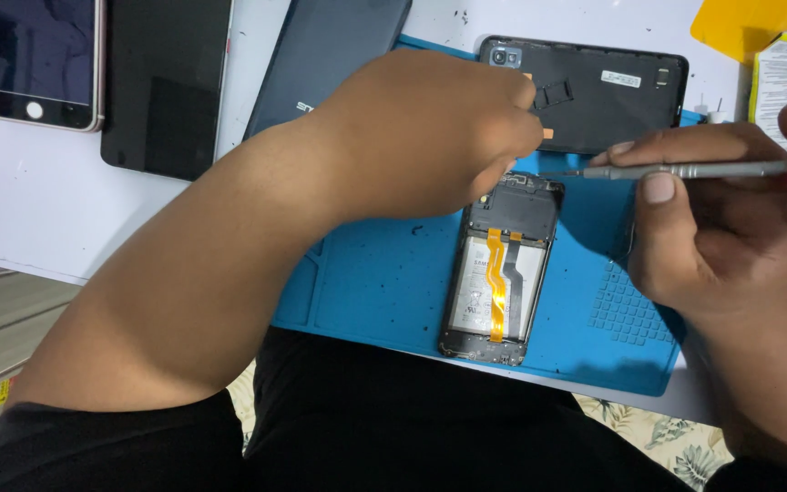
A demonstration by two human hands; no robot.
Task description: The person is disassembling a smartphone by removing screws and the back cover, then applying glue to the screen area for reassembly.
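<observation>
In the head view, an opened smartphone (503, 269) lay on a blue repair mat (384, 282), its orange flex cable exposed. The left hand (430, 137) was curled over the phone's top end at eleven o'clock. The right hand (712, 219), at three o'clock, pinched a precision screwdriver (685, 170) whose tip pointed at the phone's upper edge.

The person is wearing black clothing over the lap and at the upper arms, both forearms are showing bare with no watch or rings, and the left hand (430, 128) and right hand (712, 228) are going ungloved, fingernails trimmed short.
</observation>
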